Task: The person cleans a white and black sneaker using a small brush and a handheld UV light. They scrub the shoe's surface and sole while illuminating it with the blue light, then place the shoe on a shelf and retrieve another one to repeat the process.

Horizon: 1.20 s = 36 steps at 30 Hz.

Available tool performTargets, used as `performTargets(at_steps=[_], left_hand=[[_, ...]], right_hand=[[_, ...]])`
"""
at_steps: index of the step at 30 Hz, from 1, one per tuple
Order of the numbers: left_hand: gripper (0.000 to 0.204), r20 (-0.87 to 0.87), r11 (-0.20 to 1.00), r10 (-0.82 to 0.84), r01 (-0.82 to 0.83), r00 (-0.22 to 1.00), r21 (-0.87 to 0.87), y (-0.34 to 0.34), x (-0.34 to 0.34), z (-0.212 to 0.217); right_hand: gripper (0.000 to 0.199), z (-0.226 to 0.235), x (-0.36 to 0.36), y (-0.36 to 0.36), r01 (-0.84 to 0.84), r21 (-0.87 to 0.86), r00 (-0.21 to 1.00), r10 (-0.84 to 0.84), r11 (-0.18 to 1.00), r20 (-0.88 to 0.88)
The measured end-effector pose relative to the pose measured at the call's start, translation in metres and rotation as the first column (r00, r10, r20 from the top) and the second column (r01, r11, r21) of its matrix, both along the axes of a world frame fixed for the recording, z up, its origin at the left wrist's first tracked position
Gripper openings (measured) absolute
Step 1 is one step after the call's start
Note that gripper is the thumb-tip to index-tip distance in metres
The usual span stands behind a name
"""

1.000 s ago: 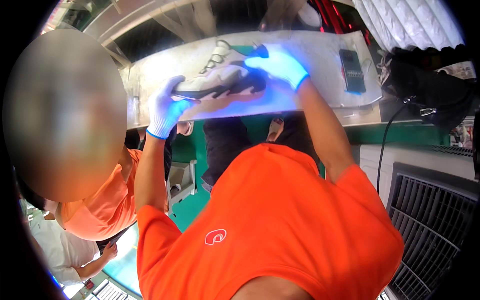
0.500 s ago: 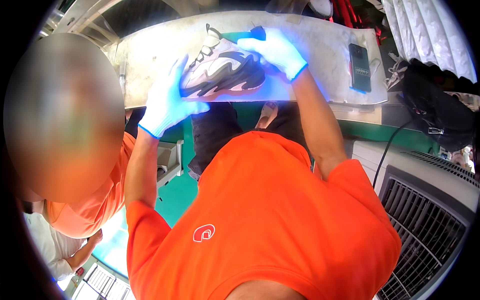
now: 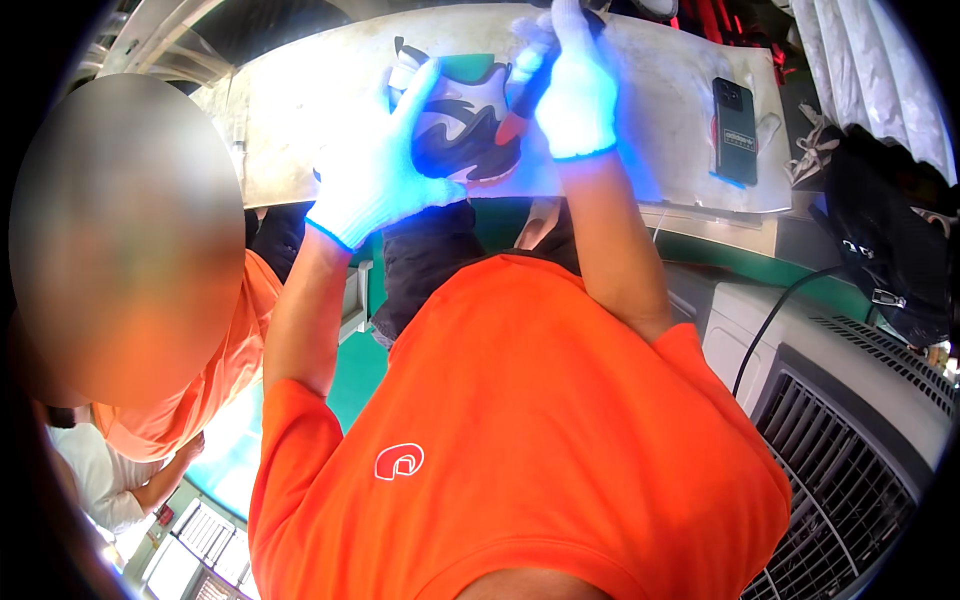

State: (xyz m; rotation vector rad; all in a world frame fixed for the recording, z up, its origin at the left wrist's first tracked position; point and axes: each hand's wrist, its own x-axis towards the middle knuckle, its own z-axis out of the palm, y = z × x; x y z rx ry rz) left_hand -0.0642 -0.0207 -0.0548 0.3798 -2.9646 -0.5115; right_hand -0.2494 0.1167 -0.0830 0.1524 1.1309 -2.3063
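A grey, white and black sneaker (image 3: 462,118) is held up over a pale worktable (image 3: 290,110). My left hand (image 3: 372,170), in a white glove, cups the sneaker's left side with fingers spread over it. My right hand (image 3: 577,88), also in a white glove, is closed around a dark tool (image 3: 527,100) pressed against the shoe's right end. The tool's tip is hidden against the shoe. My orange shirt (image 3: 520,440) fills the lower part of the view.
A dark phone (image 3: 735,130) lies on the table's right part. A black bag (image 3: 890,240) sits at the right above a grey grilled machine (image 3: 860,470) with a black cable (image 3: 775,315). Another person in an orange shirt (image 3: 215,370) stands close on the left.
Both hands and the sneaker have come closer and more toward the middle. The shoe has turned from lying on its side to being held up between the hands.
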Motion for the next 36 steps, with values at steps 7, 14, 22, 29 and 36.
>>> performTargets(at_steps=[7,14,22,29,36], left_hand=[[0.129,-0.018,1.0,0.007,-0.007,1.0,0.008,0.002,0.001,-0.003],[0.131,0.005,1.0,0.024,-0.024,1.0,0.0,0.004,0.003,-0.003],[0.132,0.177,0.997,0.062,-0.053,0.982,-0.059,0.003,-0.004,0.008],[0.129,0.076,0.994,0.017,-0.008,0.997,-0.111,-0.001,-0.006,-0.007],[0.131,0.122,0.984,0.035,-0.013,0.992,-0.178,0.008,-0.014,-0.001]], right_hand=[[0.048,-0.019,0.006,-0.014,-0.024,-0.173,0.999,0.017,0.985,-0.047],[0.057,-0.051,0.009,0.002,-0.165,-0.447,0.986,0.15,0.879,-0.07],[0.055,-0.044,0.016,-0.007,-0.041,-0.34,0.996,0.011,0.94,-0.09],[0.059,-0.041,0.027,-0.017,-0.274,-0.591,0.956,0.281,0.759,-0.083],[0.057,-0.03,0.031,-0.023,-0.142,-0.563,0.982,0.188,0.815,0.025]])
